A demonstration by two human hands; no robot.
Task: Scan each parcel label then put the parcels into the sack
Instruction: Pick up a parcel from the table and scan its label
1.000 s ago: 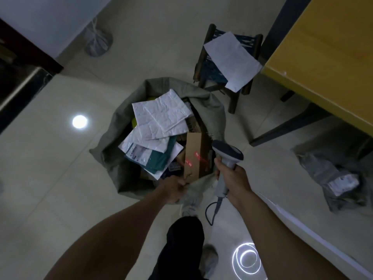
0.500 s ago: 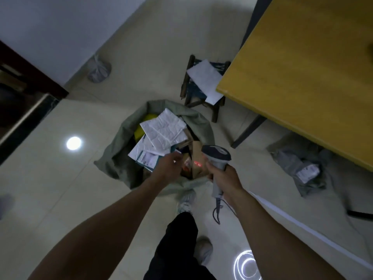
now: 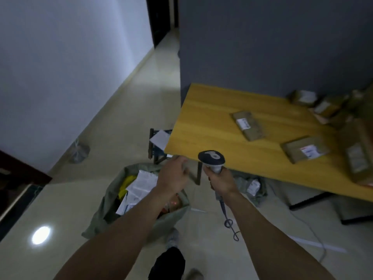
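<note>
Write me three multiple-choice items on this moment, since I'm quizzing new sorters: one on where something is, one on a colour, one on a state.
1. Where does the sack stand?
A. on a shelf
B. on the floor
C. on a cart

2. What colour is the top of the table?
A. yellow
B. white
C. black

3. What does the right hand hold?
A. a parcel
B. nothing
C. the scanner

Answers:
1 B: the sack slumps open on the tiled floor, below the left hand.
2 A: the wooden top is plainly yellow.
3 C: the right hand grips the scanner by its handle, with the head pointing up.
</note>
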